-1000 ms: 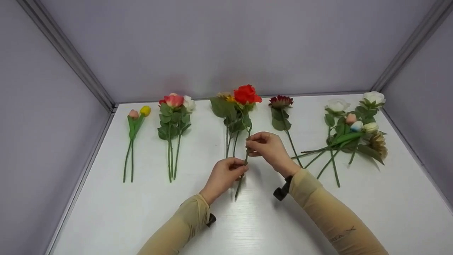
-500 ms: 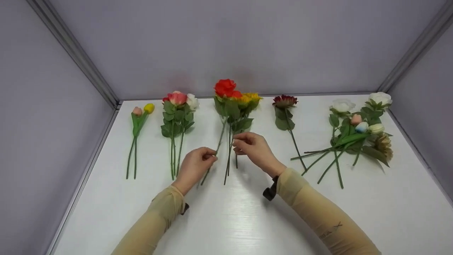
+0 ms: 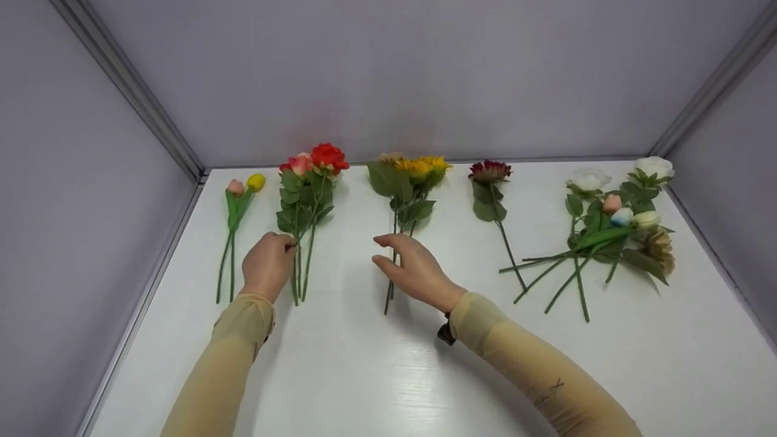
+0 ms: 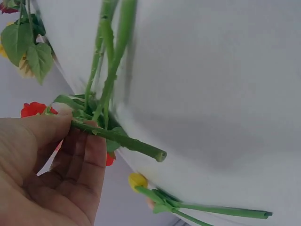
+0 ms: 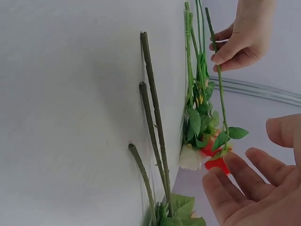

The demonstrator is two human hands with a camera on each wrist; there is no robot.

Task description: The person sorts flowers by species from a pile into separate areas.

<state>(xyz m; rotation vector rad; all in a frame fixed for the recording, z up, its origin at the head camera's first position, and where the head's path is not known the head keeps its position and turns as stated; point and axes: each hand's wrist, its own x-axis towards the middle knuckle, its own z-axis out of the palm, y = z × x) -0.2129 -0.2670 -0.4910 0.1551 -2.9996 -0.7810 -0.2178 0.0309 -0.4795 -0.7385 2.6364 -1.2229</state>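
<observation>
My left hand (image 3: 267, 261) pinches the green stem (image 4: 127, 141) of a red rose (image 3: 328, 158) between thumb and fingers. The stem slants above the table, and its bloom overlaps a bunch of pink, red and white roses (image 3: 301, 194) in the head view. Below the fingers, the cut end of the stem shows in the left wrist view. My right hand (image 3: 413, 267) hovers empty over the stems of the yellow sunflowers (image 3: 419, 167), its thumb and fingers apart. In the right wrist view those stems (image 5: 153, 103) lie on the table beside the spread fingers (image 5: 249, 179).
Two tulips (image 3: 255, 182), yellow and pink, lie at the left. A dark red flower (image 3: 490, 172) lies right of the sunflowers. Farther right is a crossed pile of white roses (image 3: 590, 180), tulips and a brown flower (image 3: 655, 249). Grey walls (image 3: 413, 79) enclose the white table (image 3: 340, 376).
The left hand has carried the red rose leftward from the middle bunch to the rose bunch. The right hand, which held its stem a second ago, has let go, drifted left and spread its fingers.
</observation>
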